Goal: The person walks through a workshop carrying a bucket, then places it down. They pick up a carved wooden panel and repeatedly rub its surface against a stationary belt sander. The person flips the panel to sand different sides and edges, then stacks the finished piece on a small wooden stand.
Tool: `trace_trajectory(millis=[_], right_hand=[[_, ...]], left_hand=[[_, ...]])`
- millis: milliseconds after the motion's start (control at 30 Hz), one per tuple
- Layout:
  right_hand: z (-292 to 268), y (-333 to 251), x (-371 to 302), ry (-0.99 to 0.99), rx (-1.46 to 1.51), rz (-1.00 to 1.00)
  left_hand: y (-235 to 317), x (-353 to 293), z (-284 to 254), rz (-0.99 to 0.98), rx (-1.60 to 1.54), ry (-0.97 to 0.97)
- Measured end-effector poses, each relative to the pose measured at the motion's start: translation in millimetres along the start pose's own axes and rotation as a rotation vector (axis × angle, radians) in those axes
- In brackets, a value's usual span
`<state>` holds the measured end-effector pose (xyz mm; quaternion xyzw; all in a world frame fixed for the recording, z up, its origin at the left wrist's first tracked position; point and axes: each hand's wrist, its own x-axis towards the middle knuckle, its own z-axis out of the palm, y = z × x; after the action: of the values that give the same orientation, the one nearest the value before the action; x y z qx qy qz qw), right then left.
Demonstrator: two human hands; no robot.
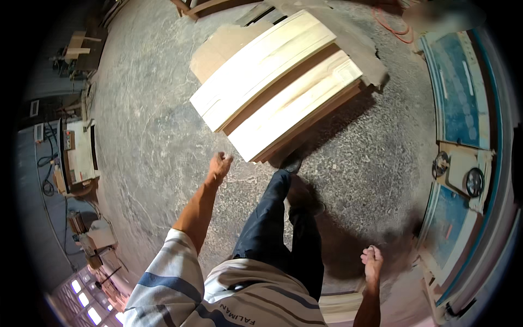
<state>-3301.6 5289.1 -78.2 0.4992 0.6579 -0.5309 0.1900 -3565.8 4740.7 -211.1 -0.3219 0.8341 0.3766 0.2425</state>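
My left hand (220,166) hangs over the floor just short of the near left end of the wooden panels, apart from them. Its fingers are loosely bent, with a gap by the thumb, and it holds nothing. Lower right, my right hand (372,258) is out beside my body with its fingers curled in and nothing seen in them. Ahead lie pale wooden panels in two stacks side by side, a left stack (264,65) and a right stack (299,103). A dark gap runs between them. My shoe (291,164) is close to the right stack's near edge.
Flat cardboard (231,43) lies under the stacks on the rough concrete floor (147,120). A long blue machine (460,92) with handwheels (474,182) lines the right side. Benches and equipment (79,155) stand along the left. An orange cable (389,27) lies at the far right. More boards (340,307) are behind me.
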Motion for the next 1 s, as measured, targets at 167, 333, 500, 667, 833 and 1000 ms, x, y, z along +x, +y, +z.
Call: trace_trajectory(millis=[167, 333, 500, 667, 833, 1000], right_hand=[[66, -42, 4, -0.106, -0.146, 0.035], [108, -93, 23, -0.161, -0.247, 0.016], [115, -107, 39, -0.122, -0.292, 0.043], [115, -94, 45, -0.120, -0.265, 0.080], [125, -95, 43, -0.150, -0.273, -0.001], [122, -82, 50, -0.149, -0.177, 0.017]], left_hand=[[26, 77, -26, -0.076, -0.074, 0.087], [7, 147, -29, -0.102, -0.334, 0.220], [32, 153, -9, -0.202, -0.352, 0.337], [-13, 159, 16, -0.141, -0.264, 0.429], [11, 148, 11, -0.440, -0.505, 0.238], [11, 160, 18, -0.514, -0.756, 0.327]])
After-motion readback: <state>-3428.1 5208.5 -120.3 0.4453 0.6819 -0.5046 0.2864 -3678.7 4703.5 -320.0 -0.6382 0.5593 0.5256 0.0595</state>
